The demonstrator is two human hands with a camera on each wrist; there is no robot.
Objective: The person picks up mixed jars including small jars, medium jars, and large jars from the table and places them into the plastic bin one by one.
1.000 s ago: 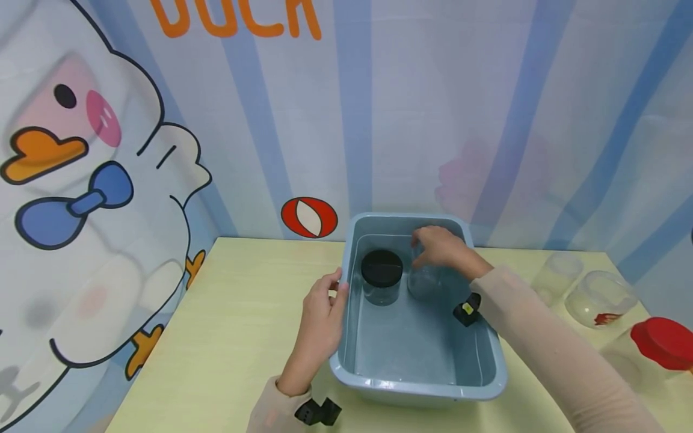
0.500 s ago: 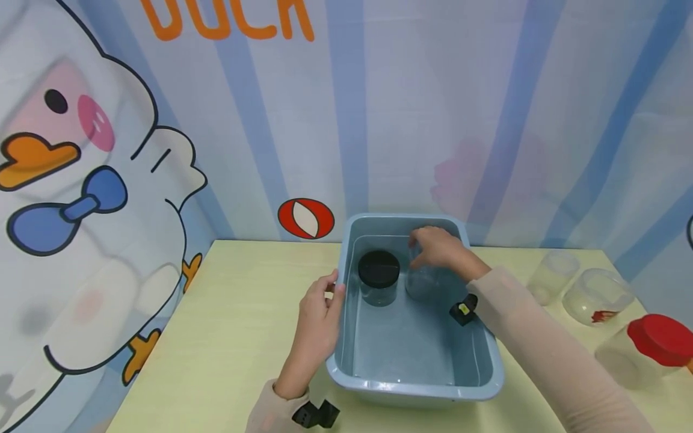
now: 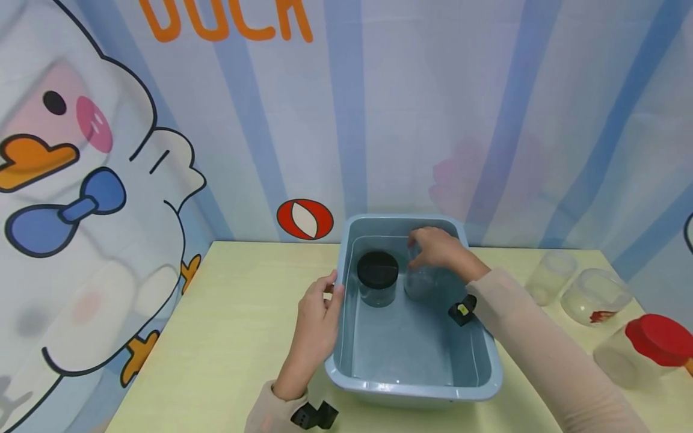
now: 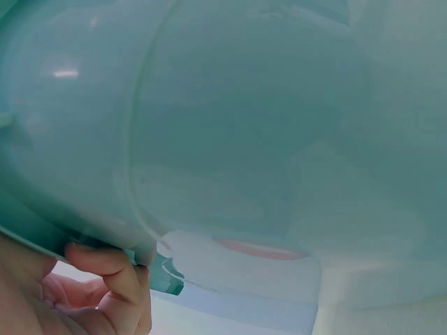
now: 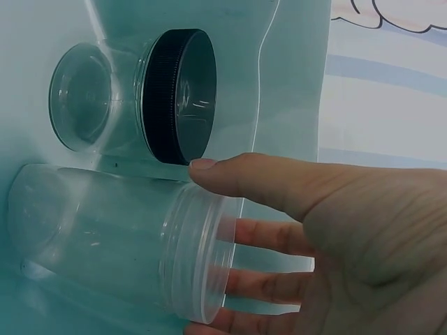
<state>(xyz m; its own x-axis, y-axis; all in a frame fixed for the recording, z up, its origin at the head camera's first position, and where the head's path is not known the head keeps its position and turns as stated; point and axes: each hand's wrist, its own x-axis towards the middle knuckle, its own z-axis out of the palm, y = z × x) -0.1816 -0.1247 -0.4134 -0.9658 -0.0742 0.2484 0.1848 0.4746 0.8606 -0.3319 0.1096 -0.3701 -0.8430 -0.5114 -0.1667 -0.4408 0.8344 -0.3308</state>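
Observation:
A blue plastic basin (image 3: 414, 390) stands on the table, and my left hand (image 3: 316, 319) grips its left rim; the left wrist view shows curled fingers (image 4: 115, 283) at the basin's edge. Inside the basin, my right hand (image 3: 440, 249) reaches down over a clear plastic jar (image 5: 98, 223). Its thumb lies on one side of the jar's translucent lid (image 5: 199, 258) and its fingers on the other. The jar stands upright on the basin floor. Left of it, close by, is a shorter clear jar with a black lid (image 3: 377, 270), also upright.
Right of the basin, on the pale yellow table (image 3: 249, 300), are a clear container (image 3: 551, 278), a wider clear jar (image 3: 595, 297) with a red mark, and a red-lidded jar (image 3: 657, 340). A printed cloth backdrop (image 3: 400, 120) hangs behind the table's far edge.
The head view has shifted slightly. Both hands, the basin and the jars keep their places relative to one another.

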